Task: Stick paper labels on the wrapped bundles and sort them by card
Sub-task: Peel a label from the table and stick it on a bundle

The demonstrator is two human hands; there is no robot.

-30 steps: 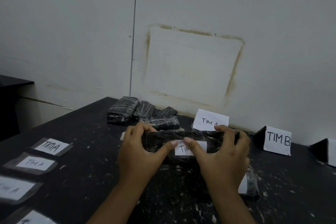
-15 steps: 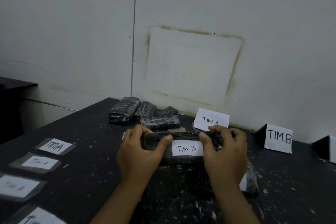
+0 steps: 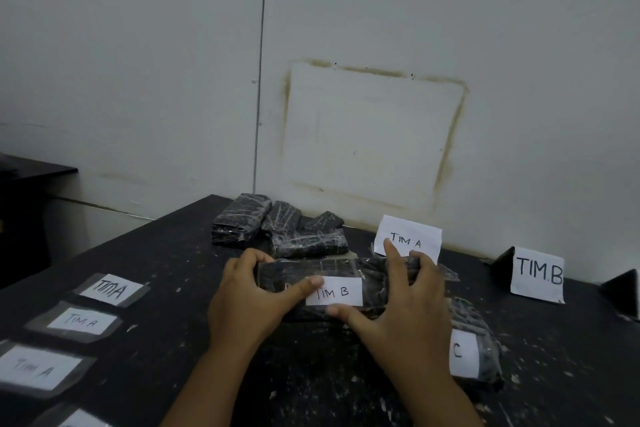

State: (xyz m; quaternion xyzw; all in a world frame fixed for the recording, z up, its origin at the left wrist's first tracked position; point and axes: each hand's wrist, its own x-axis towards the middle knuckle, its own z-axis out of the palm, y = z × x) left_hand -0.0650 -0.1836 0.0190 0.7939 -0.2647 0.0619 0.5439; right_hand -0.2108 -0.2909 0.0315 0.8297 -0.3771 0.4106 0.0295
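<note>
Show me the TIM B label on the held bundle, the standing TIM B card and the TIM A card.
TIM B label (image 3: 334,292), head view, middle of the paper.
TIM B card (image 3: 536,274), head view, lettered face.
TIM A card (image 3: 415,229), head view, above the letters.

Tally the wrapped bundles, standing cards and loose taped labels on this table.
Wrapped bundles: 6 (four piled at the back)
Standing cards: 3 (one cropped at the right edge)
Loose taped labels: 4 (one cropped)
Total: 13

Open tabletop (image 3: 173,270) right of loose labels (image 3: 81,322) — piled bundles (image 3: 277,232) (and cards (image 3: 536,274)) block behind.
</note>
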